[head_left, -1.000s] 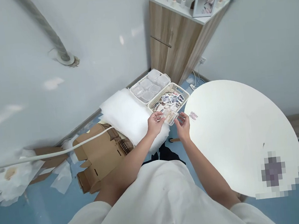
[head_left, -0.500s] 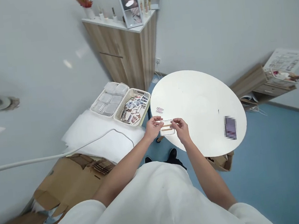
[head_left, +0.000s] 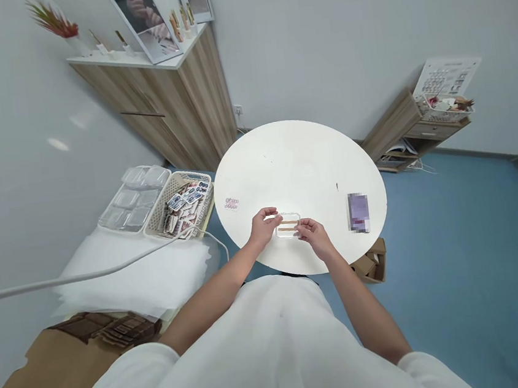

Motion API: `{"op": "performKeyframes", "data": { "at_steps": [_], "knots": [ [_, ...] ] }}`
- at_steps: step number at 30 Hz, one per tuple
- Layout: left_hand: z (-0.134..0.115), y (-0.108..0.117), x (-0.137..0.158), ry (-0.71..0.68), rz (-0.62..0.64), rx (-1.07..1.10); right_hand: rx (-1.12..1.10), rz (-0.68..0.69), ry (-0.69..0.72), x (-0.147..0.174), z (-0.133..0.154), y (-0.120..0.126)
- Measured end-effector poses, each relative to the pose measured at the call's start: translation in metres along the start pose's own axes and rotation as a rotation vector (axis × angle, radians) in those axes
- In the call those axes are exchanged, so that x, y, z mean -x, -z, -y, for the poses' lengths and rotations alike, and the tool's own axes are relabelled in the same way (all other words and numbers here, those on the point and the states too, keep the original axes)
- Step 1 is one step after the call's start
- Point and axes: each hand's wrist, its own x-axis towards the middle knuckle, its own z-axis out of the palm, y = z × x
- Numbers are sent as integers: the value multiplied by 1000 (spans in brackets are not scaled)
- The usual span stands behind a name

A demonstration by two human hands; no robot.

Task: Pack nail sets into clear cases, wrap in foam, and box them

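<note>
Between my hands is a small clear plastic box (head_left: pixel 289 233) with two tan strips across it, over the near part of the round white table (head_left: pixel 301 152). My left hand (head_left: pixel 265 225) grips its left edge between thumb and fingers. At its right edge, my right hand (head_left: pixel 315 235) pinches the lower corner. A small set of pink press-on nails (head_left: pixel 231 204) lies on the table to the left of my hands. Whether the box touches the tabletop I cannot tell.
A basket of printed packets (head_left: pixel 186 205) and a tray of clear boxes (head_left: pixel 134 198) stand at the left on white sheets (head_left: pixel 132 269). A white cable (head_left: pixel 110 272) crosses them. A blurred purple item (head_left: pixel 359 211) lies at the table's right. Cardboard (head_left: pixel 65 375) is lower left.
My view has turned to the right and my body is closer to the table, so the box is now over the tabletop. Both hands still hold it; the right grip sits lower.
</note>
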Motion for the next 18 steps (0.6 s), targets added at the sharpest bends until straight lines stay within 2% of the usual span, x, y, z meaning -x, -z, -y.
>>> {"op": "performKeyframes", "data": {
  "at_steps": [5, 9, 12, 18],
  "knots": [
    [17, -31, 0, 51, -88, -97, 24, -79, 1, -6, -6, 22],
    [31, -42, 6, 95, -75, -95, -1, -131, -37, -13, -14, 38],
    [37, -42, 10, 125, -32, -81, -15, -118, -68, -17, -18, 48],
    [33, -35, 11, 161, 149, -161, -93, -147, -97, -21, -21, 57]
  ]
}}
